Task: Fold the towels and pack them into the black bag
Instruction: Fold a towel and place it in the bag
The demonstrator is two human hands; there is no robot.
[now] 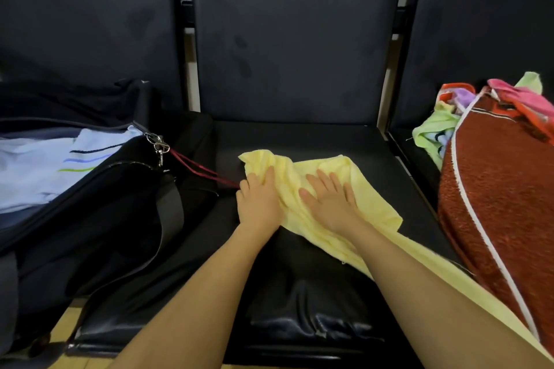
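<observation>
A pale yellow towel [364, 189] lies crumpled on the black middle seat [299, 278], one end trailing toward the lower right under my right forearm. My left hand [257, 199] rests on the towel's left part, fingers slightly bent into the bunched cloth. My right hand [328, 199] presses flat on the towel with fingers straight and spread. The black bag [99, 204] stands open on the left seat, with a light blue striped towel [45, 168] inside it.
A brown-red bag [503, 204] on the right seat holds several towels: green [431, 132], pink [518, 93], purple. A red cord [204, 169] runs from the black bag's zipper clip [157, 144] toward the yellow towel. Dark seat backs rise behind.
</observation>
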